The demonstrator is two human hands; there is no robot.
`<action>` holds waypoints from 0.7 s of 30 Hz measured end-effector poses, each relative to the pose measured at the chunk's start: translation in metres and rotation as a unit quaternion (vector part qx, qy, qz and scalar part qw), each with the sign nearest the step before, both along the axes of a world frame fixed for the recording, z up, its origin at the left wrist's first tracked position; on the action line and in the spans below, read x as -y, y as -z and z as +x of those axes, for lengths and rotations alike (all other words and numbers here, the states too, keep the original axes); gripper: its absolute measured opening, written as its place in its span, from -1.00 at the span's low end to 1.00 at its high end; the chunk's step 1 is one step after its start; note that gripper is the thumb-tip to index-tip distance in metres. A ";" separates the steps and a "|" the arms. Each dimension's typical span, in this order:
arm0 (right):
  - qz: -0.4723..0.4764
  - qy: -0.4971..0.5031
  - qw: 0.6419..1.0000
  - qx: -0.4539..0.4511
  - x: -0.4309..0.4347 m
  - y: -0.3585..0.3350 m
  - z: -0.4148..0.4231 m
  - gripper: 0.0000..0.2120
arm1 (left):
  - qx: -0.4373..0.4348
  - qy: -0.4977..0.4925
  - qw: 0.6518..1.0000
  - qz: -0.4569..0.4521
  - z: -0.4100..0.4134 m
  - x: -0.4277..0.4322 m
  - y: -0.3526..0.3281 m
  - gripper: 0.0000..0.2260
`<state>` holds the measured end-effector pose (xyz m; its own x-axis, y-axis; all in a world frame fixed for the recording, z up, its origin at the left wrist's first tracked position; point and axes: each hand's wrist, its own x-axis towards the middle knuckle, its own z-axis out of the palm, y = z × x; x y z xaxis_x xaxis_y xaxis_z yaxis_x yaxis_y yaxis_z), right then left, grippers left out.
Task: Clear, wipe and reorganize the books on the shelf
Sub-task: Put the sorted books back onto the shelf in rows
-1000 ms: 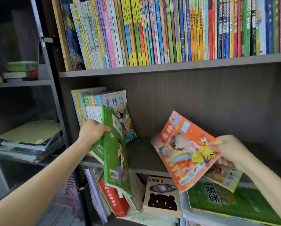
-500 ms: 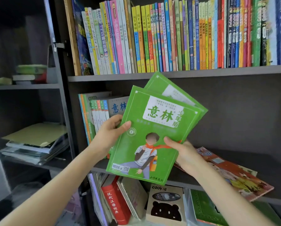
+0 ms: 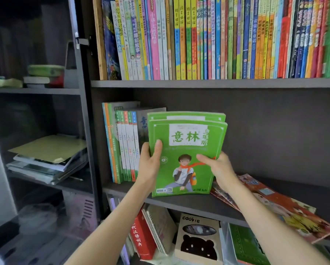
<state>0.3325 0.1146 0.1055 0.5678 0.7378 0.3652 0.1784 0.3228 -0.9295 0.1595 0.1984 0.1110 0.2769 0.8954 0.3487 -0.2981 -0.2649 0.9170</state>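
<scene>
The left hand (image 3: 149, 165) and right hand (image 3: 219, 167) gripped the green magazines (image 3: 187, 134) by their side edges, thumbs across the front cover, fingers out of sight behind. These stood upright on the middle shelf (image 3: 189, 204), just right of the standing books (image 3: 124, 142), left of flat orange magazines (image 3: 275, 205).

My left hand (image 3: 150, 165) and right hand (image 3: 220, 169) hold magazines (image 3: 187, 134) upright on the shelf (image 3: 189, 204), just right of standing books (image 3: 125, 146). A flat pile (image 3: 275, 205) lies to the right; a row (image 3: 217, 39) stands above, more books (image 3: 198, 240) below.
</scene>
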 end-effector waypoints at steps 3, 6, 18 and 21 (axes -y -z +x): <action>-0.128 0.010 0.991 0.031 -0.005 0.013 0.010 -0.66 | -0.067 -0.004 0.997 0.024 0.007 -0.005 0.011 0.01; -0.249 0.151 0.933 0.214 -0.003 0.018 0.005 -0.21 | -0.138 -0.033 0.988 0.055 0.008 -0.008 0.014 -0.15; -0.241 0.194 0.852 0.421 -0.026 0.066 -0.069 0.07 | -0.374 -0.289 0.864 0.171 0.014 -0.028 0.010 -0.58; -0.263 0.074 0.867 0.417 -0.059 0.086 -0.083 0.12 | -0.369 -0.275 0.865 0.203 0.018 -0.029 0.009 -0.65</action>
